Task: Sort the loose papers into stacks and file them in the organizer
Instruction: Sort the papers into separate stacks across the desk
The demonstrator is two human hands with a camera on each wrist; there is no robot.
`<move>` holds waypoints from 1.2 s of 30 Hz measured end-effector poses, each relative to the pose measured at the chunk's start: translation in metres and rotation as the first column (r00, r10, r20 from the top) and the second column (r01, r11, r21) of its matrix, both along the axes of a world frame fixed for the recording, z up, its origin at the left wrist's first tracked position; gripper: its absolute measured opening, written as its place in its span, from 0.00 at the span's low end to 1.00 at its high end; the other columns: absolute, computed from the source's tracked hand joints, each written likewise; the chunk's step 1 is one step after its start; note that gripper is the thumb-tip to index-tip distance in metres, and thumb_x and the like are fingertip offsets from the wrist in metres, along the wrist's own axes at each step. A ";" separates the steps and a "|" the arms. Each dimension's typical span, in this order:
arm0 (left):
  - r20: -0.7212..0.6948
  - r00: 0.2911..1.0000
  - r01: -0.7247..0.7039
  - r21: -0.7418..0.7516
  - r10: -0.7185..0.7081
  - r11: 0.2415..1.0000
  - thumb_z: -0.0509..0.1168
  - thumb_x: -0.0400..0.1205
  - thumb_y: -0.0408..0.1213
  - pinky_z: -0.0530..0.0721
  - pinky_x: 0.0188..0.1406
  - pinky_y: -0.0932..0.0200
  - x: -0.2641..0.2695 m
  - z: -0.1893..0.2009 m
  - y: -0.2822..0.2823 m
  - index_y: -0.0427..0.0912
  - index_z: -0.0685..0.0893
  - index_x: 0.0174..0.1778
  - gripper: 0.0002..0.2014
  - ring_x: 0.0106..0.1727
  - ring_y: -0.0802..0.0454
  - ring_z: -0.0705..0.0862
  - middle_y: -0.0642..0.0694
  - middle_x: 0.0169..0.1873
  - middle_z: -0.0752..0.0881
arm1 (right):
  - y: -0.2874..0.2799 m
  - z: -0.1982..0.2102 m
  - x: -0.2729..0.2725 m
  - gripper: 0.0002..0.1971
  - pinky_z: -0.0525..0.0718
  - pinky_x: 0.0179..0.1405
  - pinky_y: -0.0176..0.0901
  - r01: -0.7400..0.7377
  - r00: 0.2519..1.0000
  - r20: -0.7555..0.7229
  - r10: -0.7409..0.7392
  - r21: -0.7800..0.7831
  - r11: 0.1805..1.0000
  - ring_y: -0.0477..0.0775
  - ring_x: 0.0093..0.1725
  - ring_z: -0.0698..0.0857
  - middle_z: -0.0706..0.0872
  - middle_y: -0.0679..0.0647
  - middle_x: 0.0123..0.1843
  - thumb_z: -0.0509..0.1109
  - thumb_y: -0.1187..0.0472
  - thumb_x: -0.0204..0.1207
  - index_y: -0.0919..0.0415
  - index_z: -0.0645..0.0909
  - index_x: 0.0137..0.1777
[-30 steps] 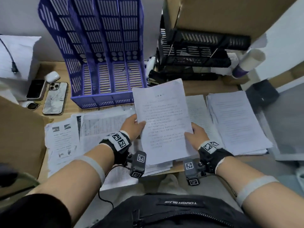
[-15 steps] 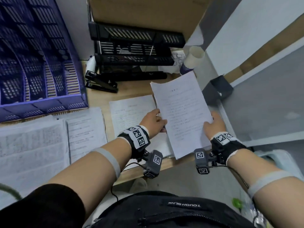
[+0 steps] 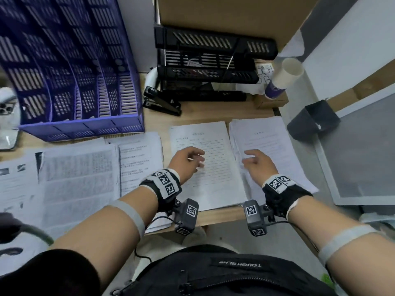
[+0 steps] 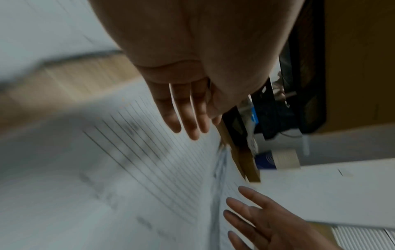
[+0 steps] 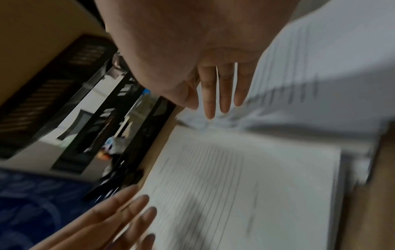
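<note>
Two paper stacks lie side by side near the desk's front right. My left hand point(image 3: 189, 160) hovers over the lined-form stack point(image 3: 210, 150), fingers relaxed and holding nothing. My right hand point(image 3: 255, 161) hovers over the printed-text stack point(image 3: 269, 142), likewise empty. In the left wrist view the left hand point(image 4: 188, 116) has straight fingers above the lined form point(image 4: 132, 152); the right wrist view shows the right hand point(image 5: 218, 94) spread above the paper stack point(image 5: 310, 88). The blue upright organizer point(image 3: 74, 82) stands at the back left. More loose sheets point(image 3: 74, 174) cover the desk's left side.
A black stacked letter tray point(image 3: 209, 67) stands at the back centre under a cardboard box point(image 3: 230, 16). A black stapler point(image 3: 161, 101) lies before it. A paper cup point(image 3: 284, 77) sits at the back right. A dark bin point(image 3: 314, 120) hangs off the desk's right edge.
Both hands carried one printed sheet to the right, laid it on the right stack and let go. The hands are now empty above the two stacks.
</note>
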State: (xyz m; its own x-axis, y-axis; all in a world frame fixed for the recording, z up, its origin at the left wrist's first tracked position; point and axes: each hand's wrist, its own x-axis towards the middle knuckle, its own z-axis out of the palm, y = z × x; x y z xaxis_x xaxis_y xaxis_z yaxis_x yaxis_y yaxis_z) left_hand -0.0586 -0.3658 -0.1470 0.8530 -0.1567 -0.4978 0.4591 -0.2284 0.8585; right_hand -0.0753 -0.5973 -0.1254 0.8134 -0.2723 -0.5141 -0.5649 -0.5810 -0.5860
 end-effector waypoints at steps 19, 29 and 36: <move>-0.142 0.923 -0.112 0.790 0.357 0.602 0.63 0.77 0.34 0.80 0.62 0.40 -0.102 -0.028 0.343 0.30 0.82 0.60 0.17 0.63 0.28 0.80 0.27 0.64 0.79 | 0.327 -0.029 -0.047 0.08 0.89 0.39 0.48 -0.331 0.849 -0.310 0.429 0.321 0.887 0.61 0.47 0.89 0.86 0.64 0.50 0.69 0.63 0.78 0.63 0.80 0.56; -0.134 0.966 -0.118 0.532 0.221 0.838 0.65 0.82 0.31 0.83 0.65 0.53 -0.104 -0.029 0.354 0.45 0.87 0.64 0.16 0.62 0.46 0.85 0.46 0.68 0.84 | 0.317 -0.037 -0.047 0.15 0.79 0.55 0.43 -0.309 0.935 -0.179 0.308 0.022 0.951 0.59 0.56 0.83 0.85 0.57 0.62 0.63 0.62 0.78 0.60 0.77 0.64; -0.159 0.965 -0.132 0.383 0.206 0.914 0.66 0.80 0.30 0.82 0.43 0.58 -0.094 -0.028 0.334 0.41 0.80 0.67 0.18 0.39 0.51 0.82 0.39 0.53 0.87 | 0.298 -0.026 -0.051 0.14 0.75 0.40 0.40 -0.342 0.922 -0.158 0.354 0.096 0.935 0.56 0.49 0.81 0.85 0.56 0.56 0.63 0.69 0.78 0.60 0.76 0.62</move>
